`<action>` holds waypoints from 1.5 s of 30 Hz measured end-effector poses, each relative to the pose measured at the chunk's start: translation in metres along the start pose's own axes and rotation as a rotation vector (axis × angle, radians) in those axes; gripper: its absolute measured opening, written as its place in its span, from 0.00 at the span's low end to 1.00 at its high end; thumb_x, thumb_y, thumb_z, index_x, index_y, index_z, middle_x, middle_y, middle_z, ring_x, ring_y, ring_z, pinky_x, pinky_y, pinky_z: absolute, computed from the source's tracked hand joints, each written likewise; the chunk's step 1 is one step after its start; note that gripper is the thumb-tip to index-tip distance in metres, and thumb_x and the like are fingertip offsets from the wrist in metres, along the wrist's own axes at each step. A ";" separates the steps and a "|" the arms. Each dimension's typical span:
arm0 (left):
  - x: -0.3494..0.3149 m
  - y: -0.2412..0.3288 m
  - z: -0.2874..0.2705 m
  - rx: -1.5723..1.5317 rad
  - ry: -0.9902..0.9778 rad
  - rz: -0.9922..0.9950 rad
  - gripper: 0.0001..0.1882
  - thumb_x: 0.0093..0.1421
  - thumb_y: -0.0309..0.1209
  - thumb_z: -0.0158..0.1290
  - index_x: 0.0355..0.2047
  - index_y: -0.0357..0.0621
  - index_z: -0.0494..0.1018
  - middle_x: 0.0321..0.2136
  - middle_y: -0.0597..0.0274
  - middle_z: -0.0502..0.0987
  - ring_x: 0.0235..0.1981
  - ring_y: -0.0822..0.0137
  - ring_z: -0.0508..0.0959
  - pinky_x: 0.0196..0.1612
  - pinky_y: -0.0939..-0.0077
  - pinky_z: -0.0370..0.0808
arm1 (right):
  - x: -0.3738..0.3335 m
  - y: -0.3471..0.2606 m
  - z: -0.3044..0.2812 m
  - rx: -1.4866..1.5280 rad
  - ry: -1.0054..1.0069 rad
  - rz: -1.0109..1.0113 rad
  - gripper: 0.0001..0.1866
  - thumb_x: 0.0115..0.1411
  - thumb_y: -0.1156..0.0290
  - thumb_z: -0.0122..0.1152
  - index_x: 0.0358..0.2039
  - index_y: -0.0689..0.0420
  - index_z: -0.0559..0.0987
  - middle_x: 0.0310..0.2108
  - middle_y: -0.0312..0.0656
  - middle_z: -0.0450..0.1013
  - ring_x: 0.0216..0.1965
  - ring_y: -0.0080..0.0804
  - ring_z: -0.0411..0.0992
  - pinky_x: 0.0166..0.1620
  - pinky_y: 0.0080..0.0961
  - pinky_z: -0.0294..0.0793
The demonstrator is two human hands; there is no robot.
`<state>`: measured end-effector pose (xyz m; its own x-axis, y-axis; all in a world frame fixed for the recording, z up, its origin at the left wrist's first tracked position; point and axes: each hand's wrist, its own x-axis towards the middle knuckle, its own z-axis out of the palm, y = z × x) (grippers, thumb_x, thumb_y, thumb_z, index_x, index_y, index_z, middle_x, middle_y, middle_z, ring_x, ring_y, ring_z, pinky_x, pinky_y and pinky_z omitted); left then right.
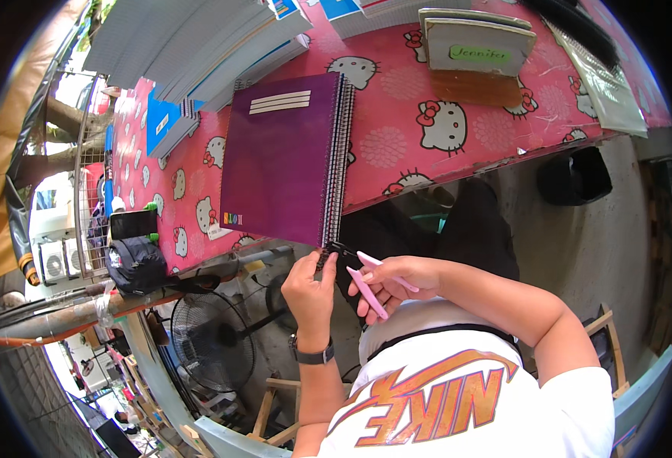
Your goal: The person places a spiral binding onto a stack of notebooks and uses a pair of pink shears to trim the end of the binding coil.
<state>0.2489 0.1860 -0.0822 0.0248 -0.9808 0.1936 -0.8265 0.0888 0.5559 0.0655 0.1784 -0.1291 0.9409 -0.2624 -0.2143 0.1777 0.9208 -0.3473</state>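
A purple spiral-bound notebook (279,160) lies at the table's edge, its black spiral coil (338,164) running down the right side. At its near corner, my left hand (309,294) pinches the lower end of the coil between thumb and fingers. My right hand (397,281) is closed around pliers with pink handles (369,294), which are spread apart. The dark jaws of the pliers reach the coil end beside my left fingertips. Whether the jaws grip the wire is too small to tell.
A pink tablecloth with cartoon cat faces (443,126) covers the table. Stacks of notebooks (191,53) stand at the far left. A card holder (477,57) and clear plastic sheets (599,84) sit at the right. Below are a fan (212,332), a backpack (136,266) and a black bin (575,177).
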 end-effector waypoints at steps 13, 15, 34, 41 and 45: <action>0.005 0.004 -0.004 0.073 -0.006 0.102 0.09 0.47 0.23 0.60 0.30 0.35 0.75 0.25 0.53 0.76 0.27 0.56 0.76 0.30 0.69 0.72 | 0.010 -0.010 -0.001 -0.182 0.202 0.038 0.20 0.56 0.55 0.55 0.39 0.58 0.70 0.28 0.41 0.72 0.29 0.31 0.73 0.31 0.25 0.73; 0.005 0.005 -0.005 0.086 -0.021 0.109 0.09 0.46 0.23 0.60 0.29 0.36 0.75 0.25 0.53 0.76 0.27 0.56 0.76 0.30 0.69 0.72 | 0.010 -0.011 0.004 -0.150 0.218 0.050 0.19 0.55 0.55 0.56 0.38 0.58 0.70 0.27 0.41 0.71 0.28 0.31 0.73 0.31 0.25 0.72; 0.000 0.005 0.002 0.022 0.024 -0.072 0.09 0.48 0.24 0.60 0.31 0.33 0.76 0.25 0.50 0.77 0.24 0.59 0.77 0.30 0.73 0.73 | 0.008 0.005 0.003 -0.113 0.260 -0.008 0.23 0.56 0.50 0.57 0.37 0.59 0.72 0.29 0.42 0.72 0.29 0.29 0.73 0.32 0.23 0.71; 0.002 0.012 0.003 -0.096 -0.027 -0.234 0.11 0.50 0.26 0.60 0.31 0.30 0.75 0.23 0.51 0.77 0.20 0.67 0.76 0.26 0.78 0.72 | 0.011 0.001 -0.003 -0.082 0.211 0.032 0.25 0.58 0.48 0.51 0.41 0.59 0.71 0.32 0.42 0.74 0.33 0.29 0.74 0.34 0.24 0.71; -0.001 0.000 0.006 -0.057 0.003 -0.169 0.10 0.49 0.26 0.60 0.30 0.31 0.75 0.23 0.51 0.77 0.20 0.64 0.76 0.27 0.76 0.72 | 0.009 -0.008 0.000 -0.101 0.202 0.068 0.25 0.58 0.48 0.50 0.40 0.59 0.72 0.31 0.42 0.74 0.32 0.30 0.74 0.33 0.25 0.72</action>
<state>0.2450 0.1858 -0.0872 0.1620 -0.9821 0.0959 -0.7770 -0.0671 0.6259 0.0725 0.1689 -0.1287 0.8708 -0.2628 -0.4154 0.0766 0.9074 -0.4133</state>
